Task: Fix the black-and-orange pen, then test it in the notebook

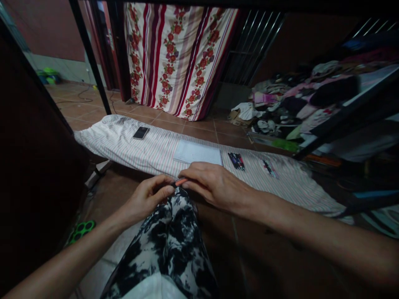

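Above my lap, my left hand and my right hand meet at a small orange pen with a dark end. My left fingers pinch the dark end, while the right thumb and fingers close round the orange part. Much of the pen is hidden in my right hand. Just beyond my hands lies a spiral notebook with a pale page showing. A bunch of pens rests to its right, and a smaller group of pens lies farther right.
A striped cloth covers the long low surface, with a phone at its left. Dark posts frame the space. Behind hangs a floral curtain; a heap of clothes is at right. A green object lies low at left.
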`<state>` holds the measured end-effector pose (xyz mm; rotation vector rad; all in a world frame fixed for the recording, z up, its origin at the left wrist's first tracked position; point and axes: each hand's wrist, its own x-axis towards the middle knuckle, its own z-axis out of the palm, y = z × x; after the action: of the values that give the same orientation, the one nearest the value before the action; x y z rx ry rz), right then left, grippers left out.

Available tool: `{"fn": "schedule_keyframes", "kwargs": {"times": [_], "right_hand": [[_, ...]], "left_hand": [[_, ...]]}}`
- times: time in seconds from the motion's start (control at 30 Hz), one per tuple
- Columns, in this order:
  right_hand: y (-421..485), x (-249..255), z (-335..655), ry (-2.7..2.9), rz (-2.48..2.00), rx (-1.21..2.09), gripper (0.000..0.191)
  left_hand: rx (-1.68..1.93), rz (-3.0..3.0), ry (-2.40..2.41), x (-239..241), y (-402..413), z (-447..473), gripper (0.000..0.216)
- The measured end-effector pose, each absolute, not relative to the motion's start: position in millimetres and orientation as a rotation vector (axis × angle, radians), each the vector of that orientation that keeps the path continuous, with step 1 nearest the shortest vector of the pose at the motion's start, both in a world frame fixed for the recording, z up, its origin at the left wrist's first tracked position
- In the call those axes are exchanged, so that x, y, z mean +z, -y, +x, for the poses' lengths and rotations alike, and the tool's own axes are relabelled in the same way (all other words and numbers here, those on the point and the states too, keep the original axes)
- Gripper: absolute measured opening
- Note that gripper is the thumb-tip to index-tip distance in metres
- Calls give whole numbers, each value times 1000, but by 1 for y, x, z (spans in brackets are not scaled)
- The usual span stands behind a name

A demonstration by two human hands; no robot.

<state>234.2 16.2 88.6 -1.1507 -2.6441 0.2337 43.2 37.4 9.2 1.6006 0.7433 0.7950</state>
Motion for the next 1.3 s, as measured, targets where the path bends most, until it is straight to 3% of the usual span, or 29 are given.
{"fn": "schedule_keyframes", "kwargs": {"times": [0.27,0.53,0.7,1.03,1.3], "right_hand": [[-28,94,247,2458,-1420,190,24],[-54,79,260,2212,-1417,918,28],[-59,72,256,2064,-1406,1112,27],[-52,76,255,2310,-1370,1012,30],[-39,92,255,2792,-1194,646,26]], "left_hand": [[592,1385,-649,6,-50,33,36],[327,909,-392,6,-50,40,35],[327,835,-364,2,-46,46,30],[403,904,-480,0,-38,43,26],[357,1098,-555,-2,-30,36,26]]}}
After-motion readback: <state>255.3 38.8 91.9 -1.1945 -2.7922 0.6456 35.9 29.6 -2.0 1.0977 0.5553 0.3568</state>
